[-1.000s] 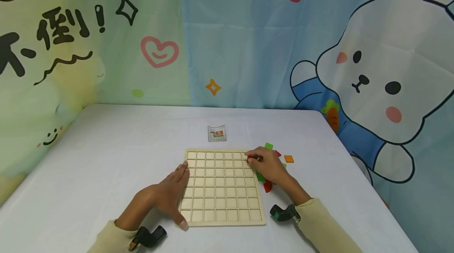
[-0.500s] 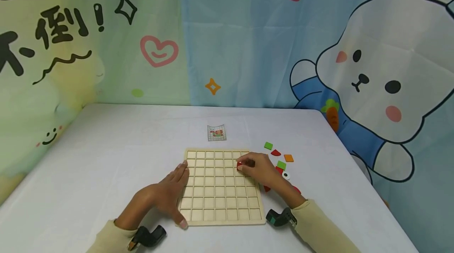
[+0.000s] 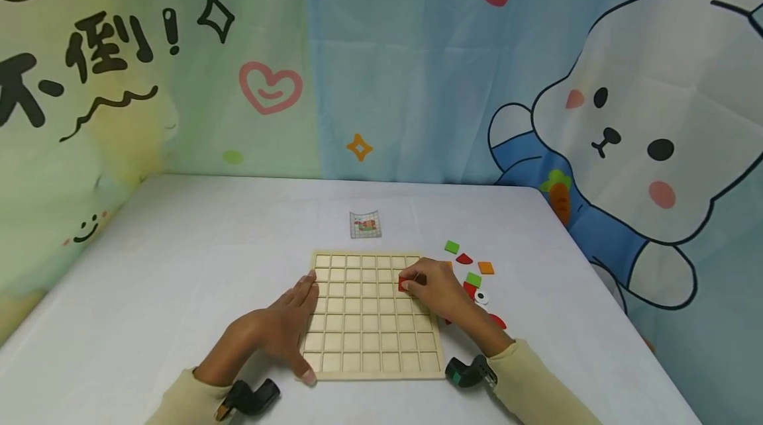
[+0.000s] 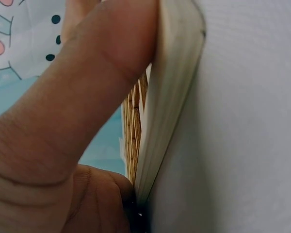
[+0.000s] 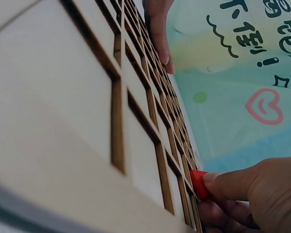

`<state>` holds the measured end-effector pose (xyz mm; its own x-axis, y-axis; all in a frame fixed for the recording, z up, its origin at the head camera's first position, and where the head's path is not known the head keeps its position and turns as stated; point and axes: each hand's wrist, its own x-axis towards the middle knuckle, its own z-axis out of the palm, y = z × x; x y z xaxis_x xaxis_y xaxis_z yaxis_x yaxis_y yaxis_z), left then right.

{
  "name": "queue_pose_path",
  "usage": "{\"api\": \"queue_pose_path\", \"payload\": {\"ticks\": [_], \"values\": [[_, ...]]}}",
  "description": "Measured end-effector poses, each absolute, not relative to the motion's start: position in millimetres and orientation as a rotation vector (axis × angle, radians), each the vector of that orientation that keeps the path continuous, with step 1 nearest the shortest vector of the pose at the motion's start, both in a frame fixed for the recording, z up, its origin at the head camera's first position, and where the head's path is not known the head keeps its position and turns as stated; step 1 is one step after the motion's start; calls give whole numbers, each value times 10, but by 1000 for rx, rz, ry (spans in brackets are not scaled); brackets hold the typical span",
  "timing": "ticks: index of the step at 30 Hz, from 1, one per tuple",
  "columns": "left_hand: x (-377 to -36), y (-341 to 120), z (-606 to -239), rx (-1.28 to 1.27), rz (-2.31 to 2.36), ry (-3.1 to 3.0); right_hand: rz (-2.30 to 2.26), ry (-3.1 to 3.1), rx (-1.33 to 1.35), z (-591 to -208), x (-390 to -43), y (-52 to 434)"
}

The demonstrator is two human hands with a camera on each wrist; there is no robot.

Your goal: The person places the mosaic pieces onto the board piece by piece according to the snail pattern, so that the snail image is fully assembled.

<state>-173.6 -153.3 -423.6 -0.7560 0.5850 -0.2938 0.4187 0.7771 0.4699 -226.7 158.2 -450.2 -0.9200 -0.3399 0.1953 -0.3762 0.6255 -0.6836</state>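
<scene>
A pale wooden grid board lies flat on the white table. My right hand pinches a small red tile over a cell near the board's upper right; the same red tile shows between thumb and fingertip in the right wrist view. My left hand lies with straight fingers along the board's left edge, its thumb pressed against the board's rim. The other cells of the grid board look bare.
Loose tiles lie right of the board: a green square, a red piece, an orange square, another green square and a white disc. A small pattern card lies behind the board. Cartoon cloth backs the table.
My right hand carried the red tile from the loose pile leftward onto the board's upper right area and lowered it toward a cell. The left hand stayed put.
</scene>
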Motion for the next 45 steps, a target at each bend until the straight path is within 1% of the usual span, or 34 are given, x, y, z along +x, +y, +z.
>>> {"api": "queue_pose_path", "payload": {"ticks": [5, 12, 23, 32, 38, 45], "values": [[-1739, -1528, -4233, 755, 519, 2545, 1125, -2834, 635, -4504, -2275, 1590], [-1743, -1530, -4242, 774, 522, 2552, 1158, -2871, 754, -4486, -2268, 1607], [-1738, -1526, -4233, 766, 498, 2558, 1172, -2901, 758, -4490, -2261, 1624], [-1735, -1531, -4234, 780, 514, 2556, 1151, -2867, 880, -4495, -2295, 1667], [-1729, -1535, -4226, 783, 520, 2553, 1156, -2897, 860, -4477, -2291, 1658], [-1751, -1549, -4262, 782, 552, 2527, 1107, -2866, 896, -4457, -2302, 1692]]}}
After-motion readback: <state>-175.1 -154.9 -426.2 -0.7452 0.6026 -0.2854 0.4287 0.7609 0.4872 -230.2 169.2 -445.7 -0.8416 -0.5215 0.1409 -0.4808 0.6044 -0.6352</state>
